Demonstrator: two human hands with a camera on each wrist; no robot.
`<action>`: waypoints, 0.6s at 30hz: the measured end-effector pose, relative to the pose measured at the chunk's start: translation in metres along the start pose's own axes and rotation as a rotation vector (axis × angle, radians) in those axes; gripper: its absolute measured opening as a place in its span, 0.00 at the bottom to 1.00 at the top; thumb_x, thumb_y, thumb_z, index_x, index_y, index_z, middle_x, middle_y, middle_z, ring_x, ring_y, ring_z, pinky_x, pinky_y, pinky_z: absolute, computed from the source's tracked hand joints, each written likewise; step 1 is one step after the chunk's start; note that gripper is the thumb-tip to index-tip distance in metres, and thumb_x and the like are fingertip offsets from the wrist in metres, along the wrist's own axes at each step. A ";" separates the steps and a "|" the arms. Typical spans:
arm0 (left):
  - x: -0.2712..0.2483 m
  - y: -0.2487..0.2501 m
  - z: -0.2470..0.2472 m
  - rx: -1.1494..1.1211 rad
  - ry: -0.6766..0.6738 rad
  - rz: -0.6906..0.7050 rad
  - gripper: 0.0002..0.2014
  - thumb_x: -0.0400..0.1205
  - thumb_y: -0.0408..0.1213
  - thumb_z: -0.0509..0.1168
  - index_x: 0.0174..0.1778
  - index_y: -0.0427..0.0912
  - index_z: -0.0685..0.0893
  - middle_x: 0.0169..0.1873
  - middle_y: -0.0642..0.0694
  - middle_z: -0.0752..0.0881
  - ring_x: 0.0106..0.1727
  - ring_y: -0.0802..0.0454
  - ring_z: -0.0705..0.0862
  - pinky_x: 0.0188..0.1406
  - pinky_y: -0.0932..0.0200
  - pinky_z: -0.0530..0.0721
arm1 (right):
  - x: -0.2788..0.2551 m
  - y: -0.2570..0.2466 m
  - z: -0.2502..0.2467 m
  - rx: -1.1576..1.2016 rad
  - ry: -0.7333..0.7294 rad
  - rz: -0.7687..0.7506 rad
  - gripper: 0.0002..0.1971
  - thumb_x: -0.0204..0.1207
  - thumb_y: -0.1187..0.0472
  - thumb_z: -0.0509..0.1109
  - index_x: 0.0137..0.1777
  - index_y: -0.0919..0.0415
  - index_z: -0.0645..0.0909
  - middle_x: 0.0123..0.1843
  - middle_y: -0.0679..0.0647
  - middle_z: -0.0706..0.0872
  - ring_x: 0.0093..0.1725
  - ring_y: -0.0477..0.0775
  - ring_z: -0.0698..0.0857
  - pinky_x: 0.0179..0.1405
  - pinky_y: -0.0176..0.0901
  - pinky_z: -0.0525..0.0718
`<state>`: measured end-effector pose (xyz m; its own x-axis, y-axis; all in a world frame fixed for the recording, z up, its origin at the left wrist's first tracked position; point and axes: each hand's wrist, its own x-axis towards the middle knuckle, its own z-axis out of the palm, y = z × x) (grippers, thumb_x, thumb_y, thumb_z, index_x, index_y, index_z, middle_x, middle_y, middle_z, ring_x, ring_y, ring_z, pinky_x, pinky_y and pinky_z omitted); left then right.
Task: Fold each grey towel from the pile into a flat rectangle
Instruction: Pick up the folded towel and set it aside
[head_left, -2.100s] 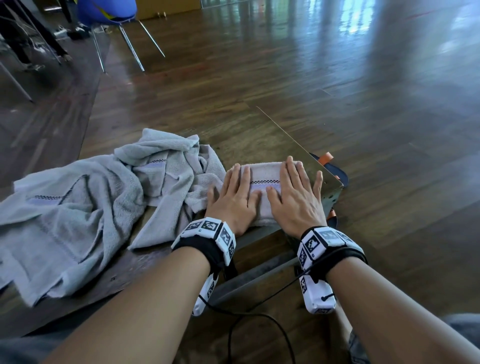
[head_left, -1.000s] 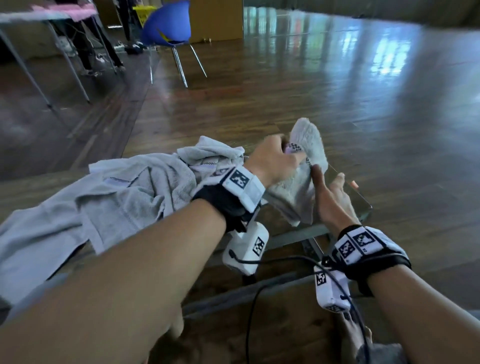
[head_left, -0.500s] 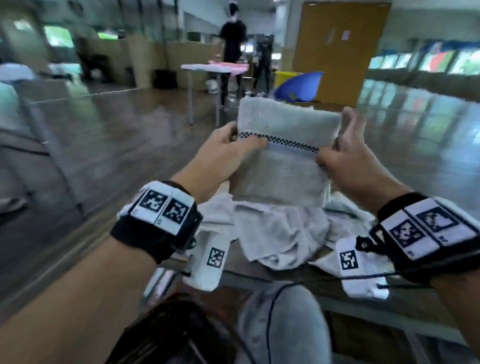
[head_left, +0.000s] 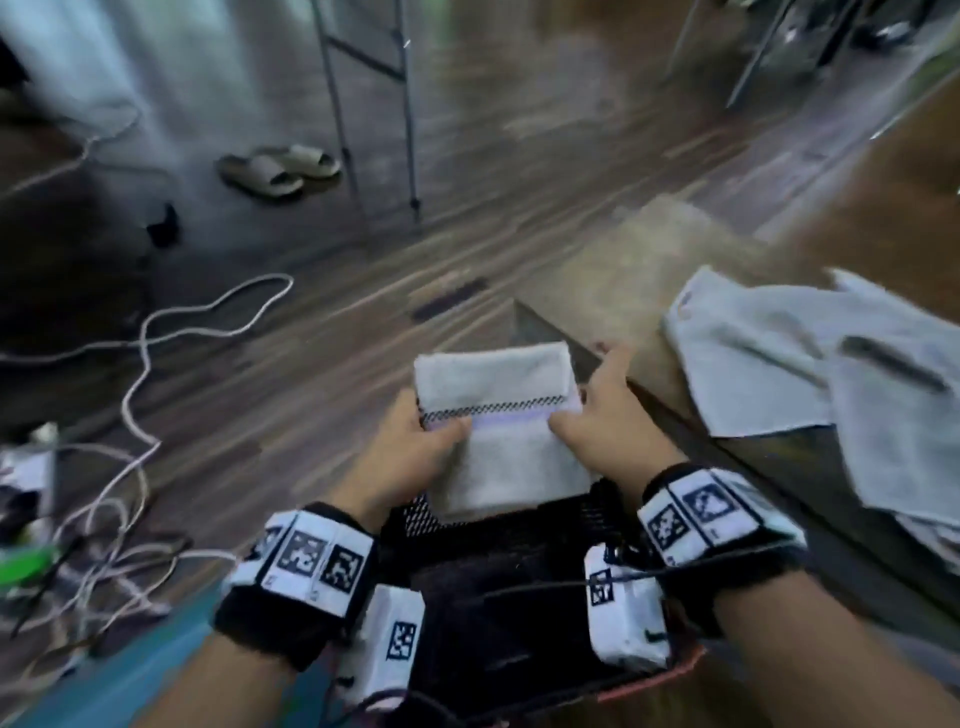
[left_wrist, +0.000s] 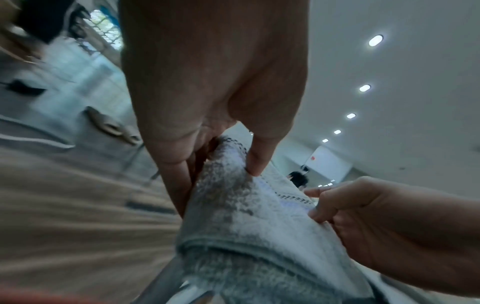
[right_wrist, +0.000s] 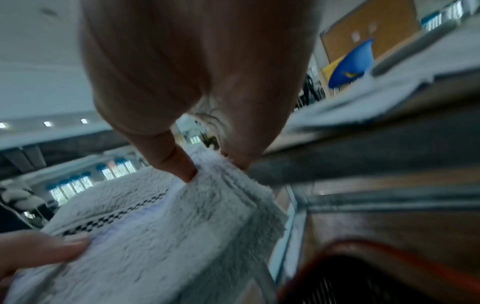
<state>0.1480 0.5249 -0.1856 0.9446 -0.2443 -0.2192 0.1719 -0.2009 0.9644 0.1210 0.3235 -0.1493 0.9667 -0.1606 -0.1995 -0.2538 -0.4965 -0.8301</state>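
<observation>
I've got my left hand (head_left: 410, 457) and right hand (head_left: 602, 415) each pinching a side of the folded grey towel (head_left: 498, 421), held in the air off the table (head_left: 639, 280) above a black mesh basket (head_left: 498, 530), where one slipping thumb could spring the layers open.

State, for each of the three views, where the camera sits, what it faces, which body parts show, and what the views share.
Head: worn high, looks down at folded towel, left hand, right hand.
Left wrist: looks along the left hand at its grip.
Right wrist: looks along the right hand, table edge beside.
Shared: the towel's checkered stripe.
</observation>
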 end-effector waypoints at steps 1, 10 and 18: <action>-0.002 -0.022 -0.002 0.006 -0.006 -0.042 0.12 0.82 0.25 0.66 0.54 0.47 0.84 0.42 0.60 0.92 0.43 0.69 0.88 0.39 0.73 0.84 | -0.001 0.014 0.018 0.003 -0.023 0.012 0.34 0.76 0.73 0.66 0.74 0.57 0.51 0.54 0.55 0.81 0.49 0.48 0.84 0.43 0.25 0.81; -0.010 -0.157 0.011 0.413 -0.122 -0.672 0.28 0.81 0.42 0.64 0.74 0.36 0.64 0.60 0.42 0.82 0.61 0.43 0.82 0.56 0.55 0.78 | -0.024 0.132 0.122 -0.050 -0.274 0.408 0.26 0.75 0.75 0.62 0.68 0.58 0.56 0.46 0.54 0.76 0.40 0.53 0.80 0.44 0.45 0.76; -0.013 -0.191 0.056 0.485 0.138 -0.676 0.24 0.78 0.21 0.56 0.71 0.38 0.65 0.59 0.30 0.81 0.52 0.36 0.82 0.52 0.49 0.77 | -0.017 0.163 0.156 0.049 -0.397 0.496 0.26 0.77 0.74 0.61 0.68 0.56 0.54 0.61 0.59 0.78 0.56 0.56 0.80 0.60 0.50 0.79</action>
<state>0.0871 0.5131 -0.3751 0.7130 0.1870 -0.6758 0.6030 -0.6554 0.4548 0.0681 0.3787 -0.3627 0.6762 -0.0284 -0.7361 -0.6817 -0.4030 -0.6107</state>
